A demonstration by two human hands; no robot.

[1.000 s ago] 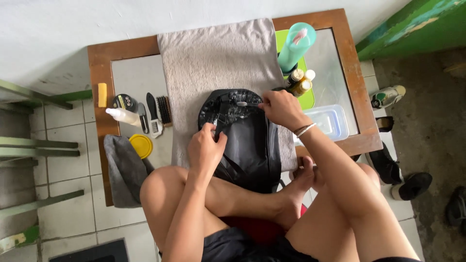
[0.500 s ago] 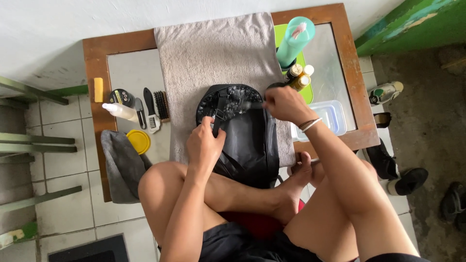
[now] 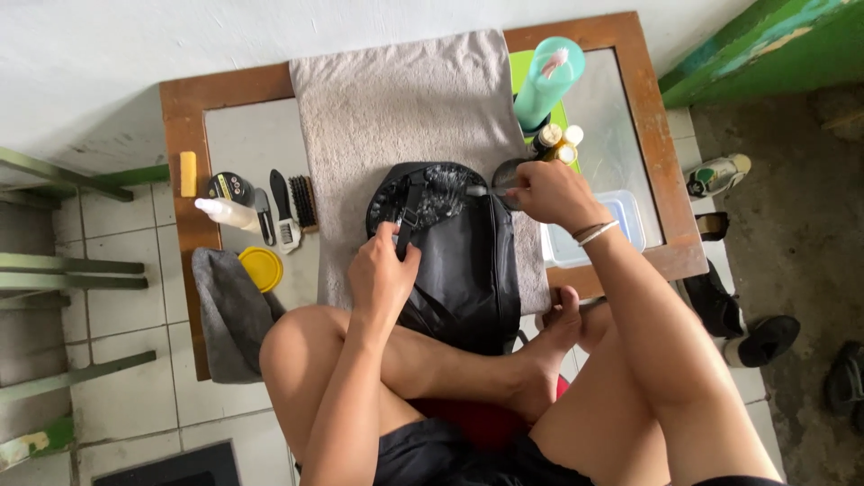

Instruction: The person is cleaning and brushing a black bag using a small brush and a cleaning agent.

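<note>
A black backpack [image 3: 468, 270] lies on a grey towel [image 3: 405, 108] spread over a low wooden table [image 3: 180, 108]; its top end is foamy. My left hand [image 3: 382, 274] grips the bag's strap and left side. My right hand [image 3: 544, 193] holds a small brush [image 3: 481, 190] whose head rests at the bag's upper right edge. A bracelet sits on my right wrist. My crossed bare legs are below the table.
Left of the towel lie a yellow block [image 3: 187, 173], a round tin [image 3: 229, 186], a white bottle [image 3: 225, 213], several brushes [image 3: 286, 209], a yellow lid [image 3: 261, 268] and a grey cloth [image 3: 229, 315]. A teal bottle [image 3: 547, 81], small bottles [image 3: 553, 144] and a clear tub [image 3: 594, 238] stand right. Shoes [image 3: 747, 328] lie on the floor.
My right hand has shifted slightly right along the bag's top edge with the brush. The left hand keeps its hold on the bag.
</note>
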